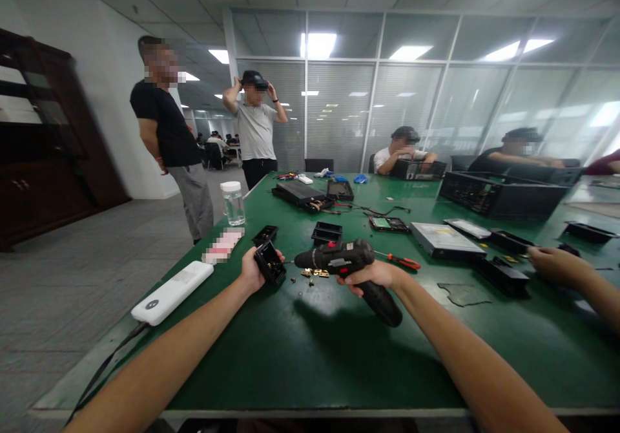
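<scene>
My left hand (252,271) grips a small black plastic box (270,264), its open side tilted toward the right. In my right hand (372,274) is a black cordless drill (339,258) with red accents, held by its handle. The drill points left, and its thin bit reaches to the box's edge; whether it touches a screw inside I cannot tell. Beneath the drill's nose, small brass-coloured metal parts (316,273) and a few screws lie on the green table (271,362). Two similar black boxes, one (327,232) behind the drill and one (265,234) behind my left hand, rest nearby.
A white power bank (172,293) with a cable and a clear jar (233,203) stand at left. An orange screwdriver (397,260), an optical drive (446,242) and a computer case (504,194) lie right. A co-worker's hand (557,266) works at far right; other people are around the table.
</scene>
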`<act>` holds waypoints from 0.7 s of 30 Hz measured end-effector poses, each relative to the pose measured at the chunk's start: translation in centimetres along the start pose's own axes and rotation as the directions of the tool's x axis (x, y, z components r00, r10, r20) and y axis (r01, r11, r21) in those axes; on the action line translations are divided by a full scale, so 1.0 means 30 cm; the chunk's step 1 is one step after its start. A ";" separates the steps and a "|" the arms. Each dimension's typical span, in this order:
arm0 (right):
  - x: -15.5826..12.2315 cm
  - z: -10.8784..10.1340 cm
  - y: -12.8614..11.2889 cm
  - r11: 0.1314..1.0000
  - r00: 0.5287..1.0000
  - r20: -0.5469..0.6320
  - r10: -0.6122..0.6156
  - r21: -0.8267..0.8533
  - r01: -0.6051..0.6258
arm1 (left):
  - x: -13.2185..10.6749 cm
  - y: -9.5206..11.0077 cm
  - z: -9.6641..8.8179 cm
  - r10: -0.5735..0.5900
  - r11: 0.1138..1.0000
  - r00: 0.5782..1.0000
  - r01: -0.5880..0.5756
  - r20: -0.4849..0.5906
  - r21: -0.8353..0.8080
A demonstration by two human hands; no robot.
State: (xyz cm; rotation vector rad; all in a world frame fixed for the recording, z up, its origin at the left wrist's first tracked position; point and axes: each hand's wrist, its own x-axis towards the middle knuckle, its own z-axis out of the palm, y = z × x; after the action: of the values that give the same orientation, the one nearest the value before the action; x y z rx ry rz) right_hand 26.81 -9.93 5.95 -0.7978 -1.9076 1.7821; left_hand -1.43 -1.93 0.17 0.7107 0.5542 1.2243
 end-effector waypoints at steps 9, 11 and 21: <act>-0.003 0.000 0.000 1.000 1.000 0.018 -0.005 -0.015 0.005 | -0.017 0.002 0.024 0.001 1.000 0.999 0.000 -0.037 0.013; -0.003 -0.003 0.001 1.000 0.999 0.028 -0.016 -0.007 0.016 | -0.016 -0.001 0.024 0.006 1.000 1.000 -0.006 -0.010 0.029; -0.003 0.003 0.002 1.000 1.000 0.011 -0.010 -0.015 0.010 | -0.006 0.000 0.011 0.018 0.999 0.999 -0.020 0.035 0.046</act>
State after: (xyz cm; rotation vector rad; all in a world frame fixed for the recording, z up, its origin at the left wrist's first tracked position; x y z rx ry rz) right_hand 26.84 -10.05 5.90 -0.7833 -1.9306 1.7724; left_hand -1.23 -2.16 0.40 0.7758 0.5497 1.2179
